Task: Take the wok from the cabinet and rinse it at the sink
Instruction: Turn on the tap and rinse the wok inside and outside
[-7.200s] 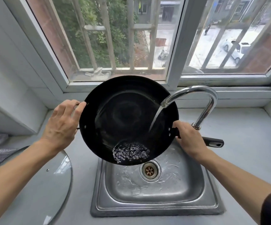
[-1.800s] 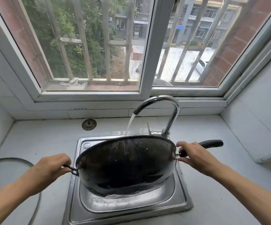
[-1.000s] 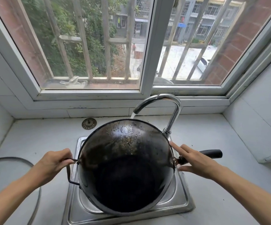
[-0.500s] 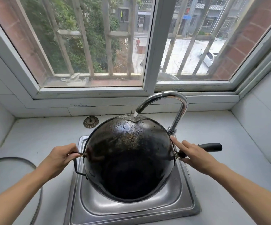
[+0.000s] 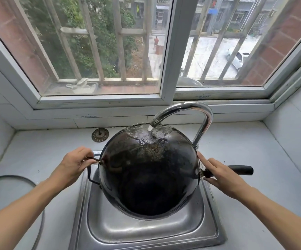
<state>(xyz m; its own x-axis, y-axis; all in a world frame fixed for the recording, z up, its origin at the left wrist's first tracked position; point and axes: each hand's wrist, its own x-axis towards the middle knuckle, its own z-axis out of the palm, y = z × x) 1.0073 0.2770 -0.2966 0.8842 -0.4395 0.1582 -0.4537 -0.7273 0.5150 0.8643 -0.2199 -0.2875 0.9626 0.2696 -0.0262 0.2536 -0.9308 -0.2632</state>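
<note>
While water from the tap (image 5: 191, 112) ran onto its blackened underside, you held the wok (image 5: 148, 170) bottom-up and tilted over the sink (image 5: 146, 231). Your left hand (image 5: 74, 164) pinched the small wire loop handle at the wok's left rim. Your right hand (image 5: 221, 175) lay over the base of the long black handle, fingers mostly straight against the rim. A sink strainer (image 5: 100, 135) lay on the worktop (image 5: 38, 150) behind.

Wet black wok (image 5: 148, 177), glossy steel sink (image 5: 146, 231)
</note>
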